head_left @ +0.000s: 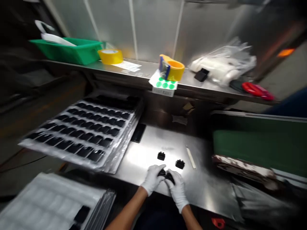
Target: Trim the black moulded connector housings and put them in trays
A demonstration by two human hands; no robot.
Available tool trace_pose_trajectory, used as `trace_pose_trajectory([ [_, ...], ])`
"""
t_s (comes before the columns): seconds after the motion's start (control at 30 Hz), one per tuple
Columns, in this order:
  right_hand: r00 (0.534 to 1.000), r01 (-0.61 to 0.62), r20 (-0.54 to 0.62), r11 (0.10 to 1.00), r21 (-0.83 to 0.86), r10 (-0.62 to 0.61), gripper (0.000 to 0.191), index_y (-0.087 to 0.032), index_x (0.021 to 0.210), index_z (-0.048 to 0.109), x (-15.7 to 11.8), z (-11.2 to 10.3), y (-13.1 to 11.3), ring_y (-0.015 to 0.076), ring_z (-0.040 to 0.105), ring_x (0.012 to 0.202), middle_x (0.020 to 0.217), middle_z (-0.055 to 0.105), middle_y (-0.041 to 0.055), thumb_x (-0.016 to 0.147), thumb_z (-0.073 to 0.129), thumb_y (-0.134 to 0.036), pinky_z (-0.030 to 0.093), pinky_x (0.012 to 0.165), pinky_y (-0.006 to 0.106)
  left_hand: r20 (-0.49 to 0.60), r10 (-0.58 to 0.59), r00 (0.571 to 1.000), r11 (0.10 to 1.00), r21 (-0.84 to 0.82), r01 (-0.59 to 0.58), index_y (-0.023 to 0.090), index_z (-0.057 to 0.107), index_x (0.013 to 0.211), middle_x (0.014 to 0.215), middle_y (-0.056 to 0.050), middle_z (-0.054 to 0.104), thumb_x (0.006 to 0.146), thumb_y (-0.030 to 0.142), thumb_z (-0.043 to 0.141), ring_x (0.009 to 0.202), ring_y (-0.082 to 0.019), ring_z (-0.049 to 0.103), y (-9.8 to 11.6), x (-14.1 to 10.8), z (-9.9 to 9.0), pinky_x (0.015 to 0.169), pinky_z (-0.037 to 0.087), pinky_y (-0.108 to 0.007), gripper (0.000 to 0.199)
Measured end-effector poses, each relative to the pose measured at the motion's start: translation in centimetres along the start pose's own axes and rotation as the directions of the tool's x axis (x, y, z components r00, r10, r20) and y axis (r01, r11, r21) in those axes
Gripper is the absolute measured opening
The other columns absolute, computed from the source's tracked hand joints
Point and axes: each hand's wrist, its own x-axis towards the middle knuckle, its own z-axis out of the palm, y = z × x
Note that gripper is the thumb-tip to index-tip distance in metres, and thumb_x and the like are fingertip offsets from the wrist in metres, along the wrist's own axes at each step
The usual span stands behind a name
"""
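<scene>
My left hand [153, 178], in a white glove, is closed around a small black plastic part [162, 172] near the front of the metal table [148, 143]. Beside it my right hand [177, 186], also gloved, grips another black plastic part [170, 177]. The two parts are close together, and I cannot tell whether they touch. Just beyond my hands lie two more black parts, one on the left [161, 156] and one on the right [179, 164], both with small prongs on top. A thin white stick [191, 157] rests to their right.
At left, stacked clear trays [109, 159] hold rows of black parts; another tray stack [48, 201] sits lower. A shelf [144, 75] carries a green basket [83, 52], yellow tape [110, 57], a tape dispenser [176, 71] and a plastic bag [223, 65]. A green conveyor belt [259, 143] is right.
</scene>
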Motion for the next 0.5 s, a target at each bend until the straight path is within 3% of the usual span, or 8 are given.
trace_pose_trajectory([
  [0.1,0.987,-0.161,0.034,0.977,0.140,0.158,0.051,-0.024,0.119,0.062,-0.4,-0.9,-0.9,0.0288,0.058,0.107,0.115,0.066,0.0073,0.070,0.072,-0.038,0.046,0.096,0.045,-0.010,-0.058,0.998,0.974,-0.218,0.055,0.017,0.056,0.116,0.084,-0.002,0.062,0.066,0.017,0.075,0.079,-0.020,0.060,0.6,0.2,1.4,0.079,0.050,-0.042,0.053],
  [0.2,0.951,-0.308,0.124,0.899,0.313,0.283,0.049,-0.023,0.122,0.057,-2.2,-3.8,-2.5,0.0226,0.065,0.083,0.109,0.067,0.0093,0.082,0.059,-0.052,0.054,0.063,0.035,0.030,-0.086,0.996,0.888,-0.451,0.091,0.020,0.048,0.120,0.086,-0.003,0.062,0.073,0.037,0.072,0.071,-0.018,0.063,2.4,-1.3,1.5,0.062,0.050,-0.030,0.055],
  [0.23,0.929,-0.370,0.156,0.834,0.410,0.335,0.048,-0.023,0.117,0.060,-3.1,-5.2,-3.1,0.0198,0.065,0.075,0.104,0.068,0.0090,0.081,0.060,-0.054,0.051,0.055,0.030,0.060,-0.090,0.994,0.852,-0.512,0.108,0.023,0.047,0.122,0.092,-0.005,0.063,0.076,0.043,0.070,0.077,-0.018,0.065,3.3,-2.1,1.7,0.065,0.051,-0.029,0.055],
  [0.3,0.855,-0.492,0.235,0.577,0.652,0.463,0.045,-0.024,0.105,0.066,-5.4,-8.4,-4.3,0.0139,0.061,0.064,0.094,0.070,0.0070,0.071,0.074,-0.051,0.043,0.046,0.022,0.153,-0.093,0.984,0.790,-0.589,0.167,0.028,0.047,0.125,0.107,-0.006,0.063,0.079,0.051,0.066,0.093,-0.017,0.065,5.2,-3.7,2.9,0.078,0.052,-0.026,0.055],
  [0.37,0.782,-0.501,0.314,0.244,0.831,0.538,0.048,-0.026,0.101,0.068,-8.1,-12.2,-5.1,0.0103,0.060,0.060,0.089,0.071,0.0052,0.059,0.087,-0.040,0.037,0.043,0.017,0.283,-0.101,0.954,0.736,-0.623,0.264,0.033,0.049,0.125,0.115,-0.004,0.063,0.075,0.054,0.070,0.102,-0.015,0.064,7.0,-4.9,5.5,0.089,0.049,-0.024,0.058],
  [0.4,0.769,-0.468,0.332,0.127,0.875,0.546,0.050,-0.027,0.101,0.068,-9.5,-14.2,-5.2,0.0093,0.059,0.058,0.088,0.072,0.0049,0.056,0.089,-0.035,0.035,0.042,0.015,0.360,-0.117,0.925,0.706,-0.625,0.333,0.036,0.050,0.125,0.116,-0.002,0.063,0.071,0.053,0.074,0.103,-0.015,0.064,7.7,-5.4,7.3,0.090,0.049,-0.023,0.062],
  [0.43,0.777,-0.424,0.317,0.080,0.902,0.544,0.050,-0.028,0.101,0.068,-11.1,-16.3,-5.2,0.0084,0.059,0.056,0.087,0.072,0.0048,0.056,0.090,-0.033,0.033,0.041,0.014,0.428,-0.154,0.891,0.658,-0.628,0.415,0.039,0.051,0.124,0.114,-0.001,0.064,0.066,0.049,0.080,0.102,-0.016,0.064,8.3,-5.7,9.5,0.089,0.049,-0.022,0.065],
  [0.5,0.824,-0.309,0.215,0.097,0.946,0.524,0.049,-0.028,0.104,0.067,-14.5,-21.0,-4.4,0.0068,0.057,0.053,0.087,0.072,0.0040,0.060,0.088,-0.033,0.031,0.041,0.013,0.563,-0.229,0.794,0.659,-0.510,0.552,0.042,0.054,0.121,0.105,0.000,0.067,0.062,0.040,0.085,0.094,-0.019,0.067,8.8,-6.3,15.3,0.080,0.054,-0.026,0.067],
])
